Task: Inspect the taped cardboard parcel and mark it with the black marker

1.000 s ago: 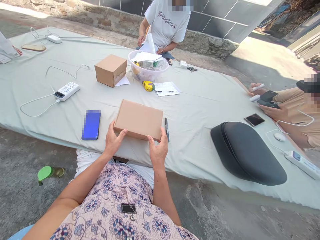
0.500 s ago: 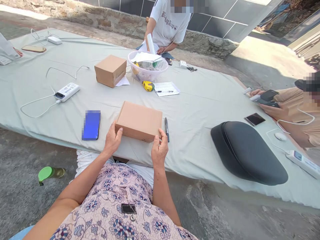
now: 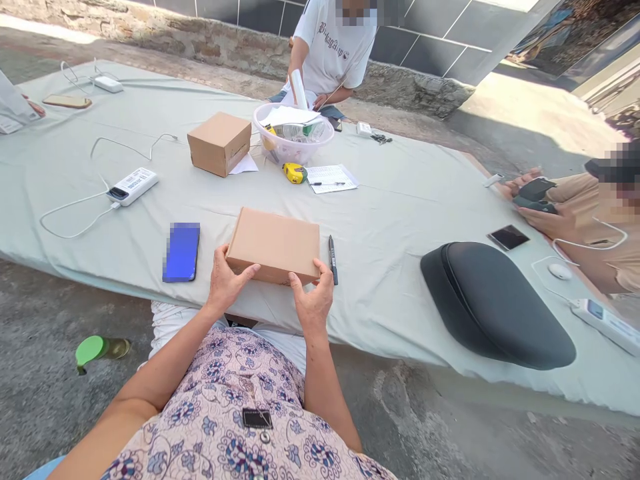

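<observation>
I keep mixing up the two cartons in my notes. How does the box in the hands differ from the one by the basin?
The near box is flatter; the far box looks taller for its width. The left hand and right hand hold the near box, while no hand touches the far box. Both are brown cardboard.

Near the desk's (image 3: 280, 311) front edge, the phone (image 3: 181, 253) stands in the way left of the low box (image 3: 275, 243), and the marker (image 3: 333, 260) lies just off its right side. Rightward, bare cloth (image 3: 385, 233) lets a hand pass as far as the bulky black cushion (image 3: 495, 307). Farther back, the taller carton (image 3: 219, 143), tape measure (image 3: 295, 173) and basin (image 3: 295, 143) block the middle.
</observation>
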`<action>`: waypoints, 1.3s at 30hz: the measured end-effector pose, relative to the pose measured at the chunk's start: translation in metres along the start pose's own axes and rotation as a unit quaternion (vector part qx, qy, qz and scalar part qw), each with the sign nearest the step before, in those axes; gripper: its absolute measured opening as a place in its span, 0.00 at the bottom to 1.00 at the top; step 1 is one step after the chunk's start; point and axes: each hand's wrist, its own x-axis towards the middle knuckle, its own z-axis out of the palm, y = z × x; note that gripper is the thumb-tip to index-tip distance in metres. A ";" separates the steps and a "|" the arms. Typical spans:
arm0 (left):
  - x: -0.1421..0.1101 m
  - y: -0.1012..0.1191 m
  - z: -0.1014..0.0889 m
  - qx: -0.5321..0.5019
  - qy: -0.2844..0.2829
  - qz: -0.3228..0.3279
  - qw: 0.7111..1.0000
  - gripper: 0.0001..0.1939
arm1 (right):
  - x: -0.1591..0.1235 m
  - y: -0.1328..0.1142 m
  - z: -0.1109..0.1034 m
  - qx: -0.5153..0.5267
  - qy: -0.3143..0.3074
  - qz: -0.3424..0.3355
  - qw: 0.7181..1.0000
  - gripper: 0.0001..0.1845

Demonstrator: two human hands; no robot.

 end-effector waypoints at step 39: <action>-0.021 0.052 -0.017 0.215 0.096 0.372 0.898 0.26 | -0.005 0.020 0.016 0.169 -0.128 0.068 0.975 0.35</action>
